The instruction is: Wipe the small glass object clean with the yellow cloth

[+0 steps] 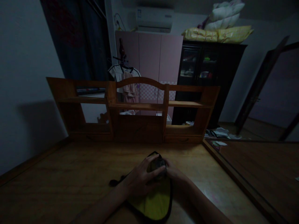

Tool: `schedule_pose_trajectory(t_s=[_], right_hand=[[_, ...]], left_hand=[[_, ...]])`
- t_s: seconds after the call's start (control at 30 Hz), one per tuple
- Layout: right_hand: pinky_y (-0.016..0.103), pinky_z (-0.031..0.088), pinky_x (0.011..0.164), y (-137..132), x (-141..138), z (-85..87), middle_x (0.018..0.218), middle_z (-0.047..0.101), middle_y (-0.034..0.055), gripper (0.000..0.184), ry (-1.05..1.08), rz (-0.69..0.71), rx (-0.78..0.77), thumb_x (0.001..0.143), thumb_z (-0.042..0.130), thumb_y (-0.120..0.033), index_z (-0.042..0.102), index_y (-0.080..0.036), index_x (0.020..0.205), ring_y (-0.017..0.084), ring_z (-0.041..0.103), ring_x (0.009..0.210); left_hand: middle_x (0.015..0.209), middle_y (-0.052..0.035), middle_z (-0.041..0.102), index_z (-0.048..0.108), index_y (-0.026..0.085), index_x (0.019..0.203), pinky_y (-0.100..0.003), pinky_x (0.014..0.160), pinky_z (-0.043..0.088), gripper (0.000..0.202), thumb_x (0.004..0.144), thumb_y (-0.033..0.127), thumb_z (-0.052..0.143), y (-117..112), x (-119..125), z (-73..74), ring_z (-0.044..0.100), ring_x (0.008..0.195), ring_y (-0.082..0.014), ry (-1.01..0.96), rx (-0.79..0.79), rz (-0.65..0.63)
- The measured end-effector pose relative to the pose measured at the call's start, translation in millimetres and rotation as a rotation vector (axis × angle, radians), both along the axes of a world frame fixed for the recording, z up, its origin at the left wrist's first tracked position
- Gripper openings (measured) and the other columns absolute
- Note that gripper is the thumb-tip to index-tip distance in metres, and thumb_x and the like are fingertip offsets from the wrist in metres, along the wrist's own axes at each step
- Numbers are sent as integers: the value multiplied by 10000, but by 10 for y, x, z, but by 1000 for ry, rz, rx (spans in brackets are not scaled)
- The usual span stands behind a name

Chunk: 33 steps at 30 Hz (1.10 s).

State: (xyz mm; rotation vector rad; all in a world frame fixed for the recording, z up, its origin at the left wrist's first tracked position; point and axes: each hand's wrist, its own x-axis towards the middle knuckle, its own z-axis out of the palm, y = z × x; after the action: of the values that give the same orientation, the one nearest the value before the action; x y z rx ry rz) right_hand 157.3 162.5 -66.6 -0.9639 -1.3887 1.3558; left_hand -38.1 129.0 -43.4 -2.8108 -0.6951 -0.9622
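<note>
A yellow fabric piece with black edging, perhaps a case or pouch, lies on the wooden surface in front of me. A dark strap or cord end sticks out at its left. Over its far part, a dark roundish object is between my hands; dim light hides its kind. My left hand curls its fingers over that object from the left. From the right, my right hand grips its side, with the fingers partly hidden.
A wooden shelf unit with drawers stands at the back of the wooden surface. A raised wooden edge runs along the right. Beyond are pink wardrobes, a dark cabinet and hanging clothes.
</note>
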Motion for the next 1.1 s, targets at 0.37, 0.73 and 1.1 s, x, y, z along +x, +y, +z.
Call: schedule_pose_trajectory(t_s=[0.37, 0.73, 1.1], right_hand=[[285, 496, 644, 61, -81, 26, 748, 702, 43, 256, -15, -14, 88, 690, 675, -338, 723, -121, 815, 190, 624, 687], [262, 455, 600, 58, -63, 56, 740, 708, 49, 344, -109, -87, 139, 784, 634, -445, 720, -112, 772, 196, 623, 666], [292, 502, 687, 40, -45, 165, 825, 736, 45, 179, -174, -136, 224, 789, 646, -300, 726, -150, 844, 236, 660, 786]], left_hand=[[1499, -103, 222, 296, 325, 1440, -493, 1049, 401, 698, 837, 262, 640, 3, 9, 27, 327, 1342, -322, -55, -124, 92], [1423, -101, 313, 162, 280, 1478, -434, 1088, 384, 935, 745, 370, 735, 91, -31, -2, 360, 1316, -272, -171, -403, 137], [1436, -108, 346, 253, 272, 1425, -477, 1103, 356, 913, 670, 236, 766, 140, -21, -92, 346, 1336, -301, -265, -470, 84]])
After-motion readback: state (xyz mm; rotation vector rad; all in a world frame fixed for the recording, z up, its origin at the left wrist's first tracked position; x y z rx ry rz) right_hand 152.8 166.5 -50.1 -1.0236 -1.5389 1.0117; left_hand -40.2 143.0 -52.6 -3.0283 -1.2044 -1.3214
